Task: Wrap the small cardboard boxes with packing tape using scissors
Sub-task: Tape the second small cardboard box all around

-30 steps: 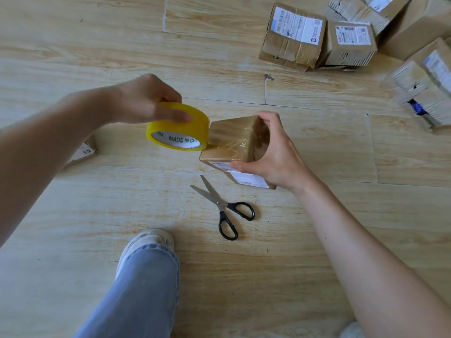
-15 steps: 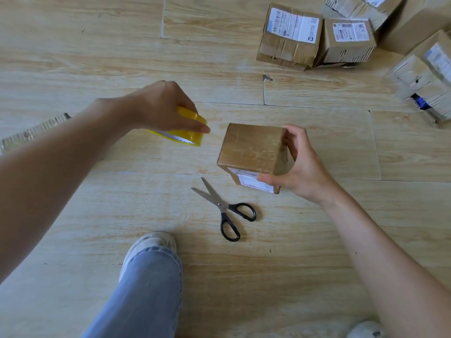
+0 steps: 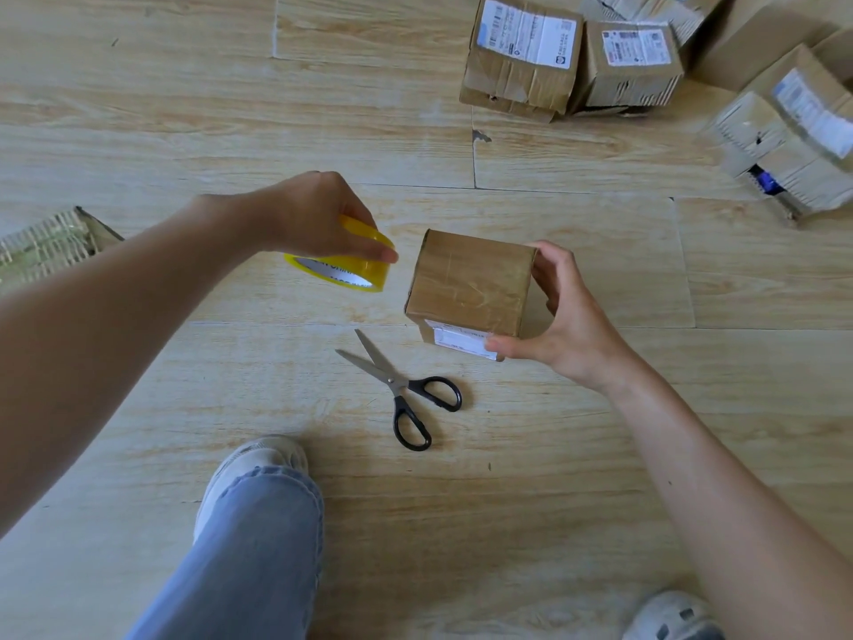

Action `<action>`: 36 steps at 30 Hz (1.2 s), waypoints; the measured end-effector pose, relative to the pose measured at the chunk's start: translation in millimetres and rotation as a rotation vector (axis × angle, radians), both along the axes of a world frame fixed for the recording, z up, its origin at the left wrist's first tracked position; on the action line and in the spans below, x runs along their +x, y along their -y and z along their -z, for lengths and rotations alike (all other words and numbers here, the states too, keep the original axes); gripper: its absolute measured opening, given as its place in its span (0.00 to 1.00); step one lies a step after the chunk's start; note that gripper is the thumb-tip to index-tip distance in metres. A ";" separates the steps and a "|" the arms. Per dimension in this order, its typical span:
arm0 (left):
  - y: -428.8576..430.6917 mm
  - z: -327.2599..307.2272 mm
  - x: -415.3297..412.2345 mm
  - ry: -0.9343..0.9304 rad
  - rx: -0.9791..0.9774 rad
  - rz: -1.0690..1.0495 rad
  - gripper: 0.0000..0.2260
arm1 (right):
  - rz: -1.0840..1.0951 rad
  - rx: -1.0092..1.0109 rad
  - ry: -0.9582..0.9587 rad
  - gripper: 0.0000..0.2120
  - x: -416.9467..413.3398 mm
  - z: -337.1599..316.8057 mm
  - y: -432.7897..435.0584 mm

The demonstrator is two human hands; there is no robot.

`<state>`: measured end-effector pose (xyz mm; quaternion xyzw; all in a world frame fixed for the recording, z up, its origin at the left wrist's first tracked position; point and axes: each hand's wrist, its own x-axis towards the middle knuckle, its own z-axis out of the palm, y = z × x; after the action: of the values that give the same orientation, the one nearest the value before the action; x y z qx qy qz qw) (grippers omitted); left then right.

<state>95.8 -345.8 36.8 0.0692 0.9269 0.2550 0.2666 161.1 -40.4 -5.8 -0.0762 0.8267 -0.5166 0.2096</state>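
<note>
Holding both arms out over the floor — left hand fingers curled round the yellow tape roll; right hand clasps the cardboard box beside it, scissors lying nearer me.

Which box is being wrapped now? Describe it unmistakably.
On the wooden floor, ignore the pile of boxes at top right; look centre, just beyond the scissors. The small cardboard box there is gripped by the right hand. Alone among them, it stands apart, top face unlabelled.
</note>
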 end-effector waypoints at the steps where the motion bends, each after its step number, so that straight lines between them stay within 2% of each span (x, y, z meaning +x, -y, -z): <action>1: -1.1 2.5 -0.3 0.001 0.003 0.000 0.23 | 0.007 0.005 0.000 0.49 0.7 0.3 -1.3; 9: -12.3 19.7 4.9 0.004 0.007 -0.003 0.17 | 0.018 0.039 0.045 0.48 3.0 -1.5 -9.6; 13: -17.7 21.6 6.6 0.012 0.020 -0.013 0.15 | 0.028 0.036 0.085 0.51 5.6 -3.5 -12.5; 19: -33.7 26.5 14.0 -0.057 0.033 0.001 0.18 | 0.097 0.182 0.117 0.52 17.1 -18.7 -11.3; 21: -36.9 27.0 16.7 -0.072 0.022 0.024 0.19 | 0.118 0.313 0.023 0.54 26.0 -23.8 -0.5; 22: -37.4 27.0 17.5 -0.071 0.026 0.023 0.18 | 0.095 0.395 -0.093 0.55 30.6 -26.2 8.3; 24: -38.0 26.3 18.4 -0.056 0.052 0.002 0.16 | -0.005 0.559 -0.353 0.52 38.2 -30.6 31.4; 26: -39.4 25.4 20.0 -0.043 0.071 -0.018 0.15 | -0.131 0.692 -0.477 0.48 40.3 -32.5 55.0; 28: -39.4 24.1 22.7 -0.033 0.074 -0.016 0.14 | -0.234 0.774 -0.524 0.49 37.8 -31.2 71.5; 33: -31.8 20.9 26.9 0.094 0.139 0.015 0.14 | -0.371 0.892 -0.514 0.60 7.7 -35.3 88.1; 36: -28.9 21.5 28.2 0.119 0.153 0.004 0.08 | -0.433 0.928 -0.451 0.57 -12.1 -40.1 94.8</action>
<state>124.0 -316.9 15.3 0.0760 0.8872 0.3281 0.3155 148.9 -135.2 34.4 -0.2527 0.9572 -0.0145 0.1403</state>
